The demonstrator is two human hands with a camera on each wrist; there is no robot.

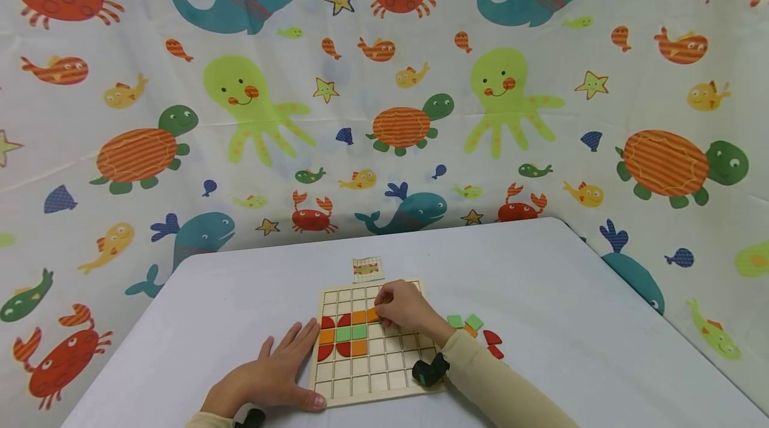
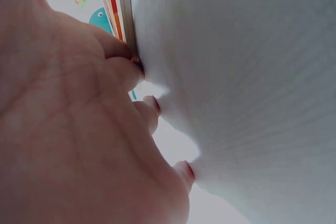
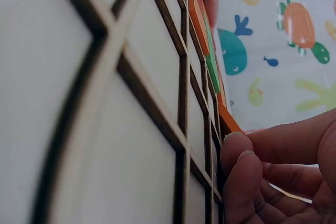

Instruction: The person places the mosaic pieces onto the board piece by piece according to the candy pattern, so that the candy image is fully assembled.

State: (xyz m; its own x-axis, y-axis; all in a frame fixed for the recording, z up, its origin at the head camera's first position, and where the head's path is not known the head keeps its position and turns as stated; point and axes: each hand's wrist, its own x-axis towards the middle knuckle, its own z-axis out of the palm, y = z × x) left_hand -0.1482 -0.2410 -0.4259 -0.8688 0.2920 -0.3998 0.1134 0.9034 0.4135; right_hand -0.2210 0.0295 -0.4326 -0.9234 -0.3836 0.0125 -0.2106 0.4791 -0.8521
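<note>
My right hand [image 1: 405,308] pinches an orange square tile [image 1: 372,315] between thumb and fingers at a cell of the wooden grid board [image 1: 360,385]. In the right wrist view that orange tile [image 3: 229,121] tilts up from the grid at the fingertips. To its left, the board holds red rounded tiles [image 1: 325,352], orange squares [image 1: 359,348] and green squares [image 1: 359,332]. My left hand [image 1: 273,371] rests along the board's left edge with fingers spread and the thumb at the near left corner. From the left wrist, its palm [image 2: 68,108] shows beside the board's side.
A small pattern card [image 1: 368,269] lies just beyond the board. Right of the board are loose tiles: green squares [image 1: 474,321], an orange piece [image 1: 470,331] and red rounded pieces [image 1: 491,337]. A sea-animal curtain [image 1: 336,181] hangs behind the white table [image 1: 240,301].
</note>
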